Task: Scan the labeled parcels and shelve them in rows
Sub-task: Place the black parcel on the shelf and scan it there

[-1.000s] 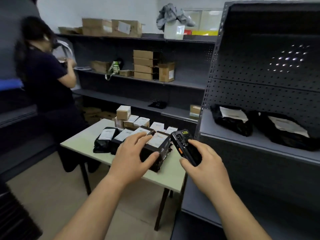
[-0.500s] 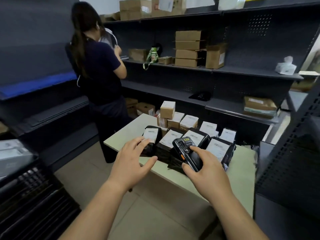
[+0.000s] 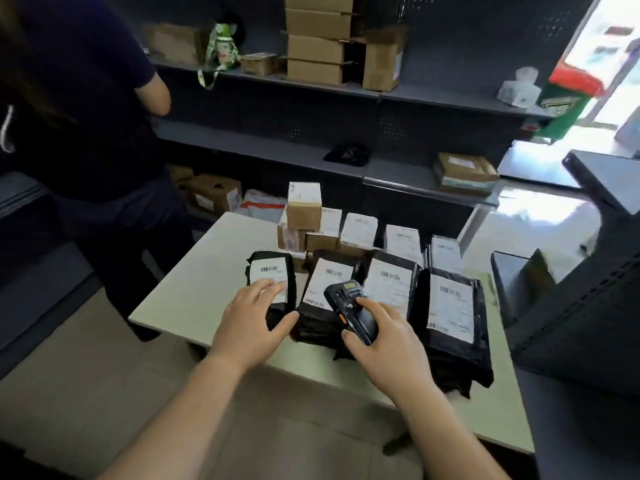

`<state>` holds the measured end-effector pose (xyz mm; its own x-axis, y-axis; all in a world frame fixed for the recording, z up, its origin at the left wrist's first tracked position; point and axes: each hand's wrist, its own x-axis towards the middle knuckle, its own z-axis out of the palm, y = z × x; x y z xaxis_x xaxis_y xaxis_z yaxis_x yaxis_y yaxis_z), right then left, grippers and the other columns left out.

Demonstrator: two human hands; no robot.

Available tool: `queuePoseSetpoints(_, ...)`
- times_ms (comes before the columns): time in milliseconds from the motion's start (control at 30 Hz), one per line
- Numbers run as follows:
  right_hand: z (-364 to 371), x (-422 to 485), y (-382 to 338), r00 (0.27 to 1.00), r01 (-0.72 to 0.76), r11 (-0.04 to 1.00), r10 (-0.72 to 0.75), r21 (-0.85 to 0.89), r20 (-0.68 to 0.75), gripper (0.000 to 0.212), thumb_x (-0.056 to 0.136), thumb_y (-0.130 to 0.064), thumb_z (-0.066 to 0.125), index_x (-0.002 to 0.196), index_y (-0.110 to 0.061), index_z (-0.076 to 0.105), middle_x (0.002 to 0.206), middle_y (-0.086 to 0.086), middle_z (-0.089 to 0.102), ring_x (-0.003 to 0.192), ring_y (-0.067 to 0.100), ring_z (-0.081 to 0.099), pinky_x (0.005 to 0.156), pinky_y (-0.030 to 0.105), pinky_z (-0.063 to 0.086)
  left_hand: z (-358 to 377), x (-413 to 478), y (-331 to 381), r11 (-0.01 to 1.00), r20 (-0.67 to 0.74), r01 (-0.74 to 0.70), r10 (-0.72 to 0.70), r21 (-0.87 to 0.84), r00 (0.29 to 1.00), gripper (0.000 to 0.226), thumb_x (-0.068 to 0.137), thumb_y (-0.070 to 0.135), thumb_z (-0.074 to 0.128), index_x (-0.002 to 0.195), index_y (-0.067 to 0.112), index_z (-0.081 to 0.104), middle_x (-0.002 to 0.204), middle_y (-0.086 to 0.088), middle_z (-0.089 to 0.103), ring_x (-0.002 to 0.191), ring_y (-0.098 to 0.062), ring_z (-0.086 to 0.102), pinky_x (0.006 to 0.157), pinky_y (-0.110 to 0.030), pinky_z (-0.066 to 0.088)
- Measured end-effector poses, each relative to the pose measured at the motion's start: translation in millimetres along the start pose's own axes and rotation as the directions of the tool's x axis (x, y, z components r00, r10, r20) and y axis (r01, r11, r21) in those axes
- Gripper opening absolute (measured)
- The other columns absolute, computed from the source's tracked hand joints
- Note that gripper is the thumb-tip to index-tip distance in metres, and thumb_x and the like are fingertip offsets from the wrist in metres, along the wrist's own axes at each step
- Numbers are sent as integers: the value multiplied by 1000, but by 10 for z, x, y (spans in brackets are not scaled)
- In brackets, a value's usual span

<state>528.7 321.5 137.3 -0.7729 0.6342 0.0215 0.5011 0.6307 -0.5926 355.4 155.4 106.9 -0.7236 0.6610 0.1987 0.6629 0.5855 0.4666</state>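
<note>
The view has swung down and closer to the surface [image 3: 207, 258] since half a second ago, and the left hand [image 3: 254, 318] has gone from hovering spread to settling on the leftmost black parcel [image 3: 272, 287]. Its fingers lie on the white label while the thumb hooks the near edge, a loose, half-closed hold that looks meant to steady or lift the parcel for scanning. The right hand [image 3: 386, 337] is wrapped around the scanner [image 3: 349, 310], thumb on its keys and its head aimed forward over the labels, so a barcode can be read without shifting grip. Three more black parcels [image 3: 450, 306] lie label-up just beside it in a row, barcodes facing the person. Behind them small boxes [image 3: 304, 206] stand stacked, labels also showing. Farther off, shelves [image 3: 263, 147] hold a few cartons, with room left for rows. Another person [image 3: 86, 98] stands at the left.
</note>
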Motion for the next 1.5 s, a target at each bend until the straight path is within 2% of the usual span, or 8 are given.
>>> queuePoseSetpoints(367, 671, 638, -201, 974, -214, 976, 217, -49, 72, 60, 84, -57, 60, 140, -47, 40, 135, -20, 45, 121, 10, 48, 87, 29, 47, 572, 758, -791, 996, 157, 73, -64, -53, 985, 59, 90, 58, 52, 141, 28, 47, 144, 10, 45, 132, -14, 37, 110, -39, 35)
queuePoseSetpoints(500, 747, 924, -162, 973, -201, 978, 206, -54, 107, 60, 83, -56, 59, 140, -47, 40, 136, -19, 47, 116, 10, 52, 81, 28, 47, 820, 962, -949, 985, 210, 171, -174, 36, 962, 64, 88, 63, 46, 141, 29, 48, 143, 9, 45, 128, -19, 40, 105, -37, 37)
queuePoseSetpoints(700, 815, 1385, -84, 969, -149, 978, 173, -143, 178, 65, 83, -58, 56, 143, -46, 36, 138, -16, 45, 120, 15, 52, 80, 30, 47, 1232, 1260, -997, 900, 237, 317, -392, 300, 889, 64, 86, 71, 44, 138, 34, 46, 144, 2, 34, 126, -36, 33, 104, -48, 33)
queuePoseSetpoints(833, 835, 1517, -67, 965, -141, 977, 171, -157, 199, 65, 83, -58, 54, 143, -46, 34, 136, -16, 45, 120, 13, 51, 79, 32, 51, 1444, 1347, -960, 881, 164, 367, -426, 298, 890, 65, 78, 72, 53, 128, 30, 50, 130, -2, 36, 105, -36, 41, 89, -46, 42)
queuePoseSetpoints(1000, 816, 1615, -99, 958, -165, 972, 199, -169, 206, 65, 83, -56, 56, 144, -45, 36, 137, -15, 46, 119, 13, 51, 80, 29, 50, 1490, 1422, -1015, 878, 164, 385, -440, 284, 883, 63, 79, 62, 58, 132, 31, 45, 134, -3, 29, 103, -33, 39, 84, -43, 44)
queuePoseSetpoints(1233, 717, 1629, -323, 960, -211, 968, 232, -136, 157, 61, 84, -54, 57, 141, -46, 38, 131, -15, 48, 116, 14, 51, 75, 28, 44, 1205, 1260, -1212, 943, 99, 253, -279, 216, 955, 62, 68, 59, 57, 121, 27, 61, 134, -4, 41, 109, -36, 42, 89, -48, 45)
queuePoseSetpoints(1367, 509, 1625, -560, 968, -227, 967, 237, -118, 80, 61, 83, -55, 59, 140, -45, 40, 135, -14, 48, 117, 15, 52, 81, 31, 47, 846, 1342, -1114, 980, -42, 93, -87, 174, 995, 59, 67, 53, 66, 117, 23, 66, 130, -6, 46, 113, -37, 45, 87, -52, 48)
queuePoseSetpoints(1500, 169, 1528, -804, 976, -219, 970, 217, -101, -32, 62, 81, -56, 60, 140, -47, 41, 137, -15, 49, 117, 15, 53, 83, 32, 47, 426, 1579, -791, 997, -188, -14, 28, 71, 982, 59, 69, 49, 70, 121, 23, 62, 133, -5, 44, 122, -34, 40, 96, -54, 44)
